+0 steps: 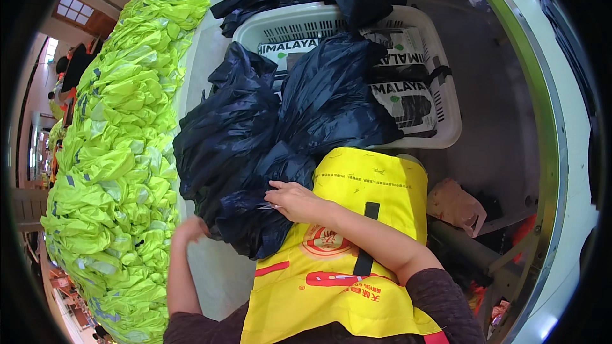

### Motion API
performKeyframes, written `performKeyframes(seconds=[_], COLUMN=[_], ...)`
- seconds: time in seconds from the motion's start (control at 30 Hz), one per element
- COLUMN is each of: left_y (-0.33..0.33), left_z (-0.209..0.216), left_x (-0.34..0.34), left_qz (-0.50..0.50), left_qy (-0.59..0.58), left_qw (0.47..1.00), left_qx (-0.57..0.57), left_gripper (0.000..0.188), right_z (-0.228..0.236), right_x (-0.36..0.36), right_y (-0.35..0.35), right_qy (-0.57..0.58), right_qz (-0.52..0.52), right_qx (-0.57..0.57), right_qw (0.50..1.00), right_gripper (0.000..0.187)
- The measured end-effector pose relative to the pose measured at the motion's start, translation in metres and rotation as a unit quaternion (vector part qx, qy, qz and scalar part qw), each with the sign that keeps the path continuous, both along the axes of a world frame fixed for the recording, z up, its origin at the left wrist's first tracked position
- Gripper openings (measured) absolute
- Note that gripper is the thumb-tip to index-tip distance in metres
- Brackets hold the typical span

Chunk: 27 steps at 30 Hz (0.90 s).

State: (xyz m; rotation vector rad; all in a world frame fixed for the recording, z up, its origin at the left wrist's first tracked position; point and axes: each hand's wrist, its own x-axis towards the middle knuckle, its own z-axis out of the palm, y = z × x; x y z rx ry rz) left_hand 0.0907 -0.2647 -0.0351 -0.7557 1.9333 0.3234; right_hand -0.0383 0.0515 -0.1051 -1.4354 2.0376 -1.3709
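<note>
Glossy navy fabric (223, 127) over the near edge of the white plastic basket (451, 118) could be snagged by the thin pale object (268, 206) pinched in the right hand (296, 202); left hand (190, 230) blurred, grip unclear.

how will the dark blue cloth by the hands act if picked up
The dark blue cloth likely sags when lifted, given its loose folds. Its sheen suggests it may slip. Thin-looking creases hint at low weight for its bulk.
</note>
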Motion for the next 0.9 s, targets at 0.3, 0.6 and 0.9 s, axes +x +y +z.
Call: performKeyframes(seconds=[0.3,0.6,0.9], left_y=[0.185,0.225,0.184], left_z=[-0.019,-0.098,0.005], left_x=[-0.288,-0.347,-0.169], left_qz=[-0.123,-0.072,-0.234], left_qy=[0.557,0.637,0.449], left_qw=[0.806,0.748,0.729], left_qx=[0.161,0.174,0.461], left_gripper=[0.036,0.025,0.016], right_z=[0.013,-0.011,-0.029], right_x=[-0.013,-0.01,-0.076], right_y=[0.083,0.171,0.215], right_qy=[-0.427,-0.44,-0.724], right_qz=[-0.251,-0.455,-0.317], right_qx=[-0.134,-0.186,-0.499], right_qw=[0.858,0.751,0.354], right_gripper=[0.019,0.016,0.022])
